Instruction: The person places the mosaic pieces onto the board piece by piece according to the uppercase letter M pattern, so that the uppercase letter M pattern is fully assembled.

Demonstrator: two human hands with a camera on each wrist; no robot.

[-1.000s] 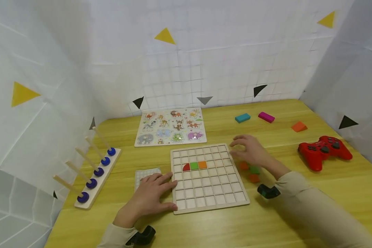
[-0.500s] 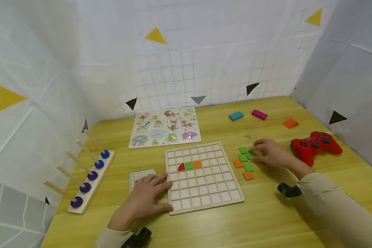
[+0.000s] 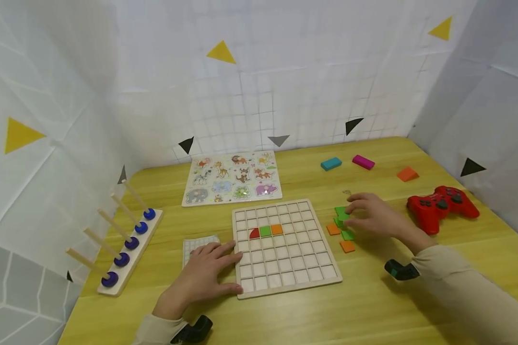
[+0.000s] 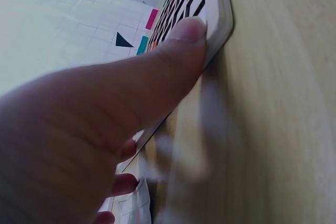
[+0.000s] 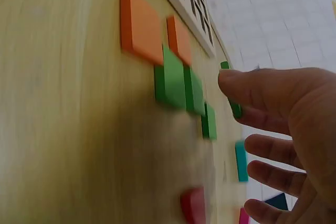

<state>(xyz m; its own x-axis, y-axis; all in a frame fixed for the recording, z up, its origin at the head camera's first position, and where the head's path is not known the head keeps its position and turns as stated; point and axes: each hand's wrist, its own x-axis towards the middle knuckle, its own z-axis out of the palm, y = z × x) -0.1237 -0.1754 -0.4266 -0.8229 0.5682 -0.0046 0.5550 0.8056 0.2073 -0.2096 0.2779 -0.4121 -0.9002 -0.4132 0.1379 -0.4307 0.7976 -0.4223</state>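
My right hand (image 3: 377, 215) pinches a green square tile (image 5: 234, 106) between thumb and index finger, just above the table. Below it lie loose green tiles (image 5: 172, 80) and two orange tiles (image 5: 144, 30). To their left lies a wooden grid board (image 3: 290, 287). One row of the board carries a red quarter-round tile (image 3: 254, 234), a green tile (image 3: 265, 231) and an orange tile (image 3: 276, 229) side by side. My left hand (image 3: 205, 273) rests with spread fingers at the board's left edge, its thumb on the near corner. A small grid-printed card (image 3: 203, 241) is partly under that hand.
Behind the board lies an animal puzzle (image 3: 230, 175). A peg stand (image 3: 131, 256) with blue rings is at the left. A red game controller (image 3: 442, 206), an orange wedge (image 3: 407, 174), a teal block (image 3: 331, 163) and a magenta block (image 3: 363, 162) sit at the right.
My right hand has moved right from the board's edge to the loose tiles and now lifts a green one off the table. The left hand stays at the board.
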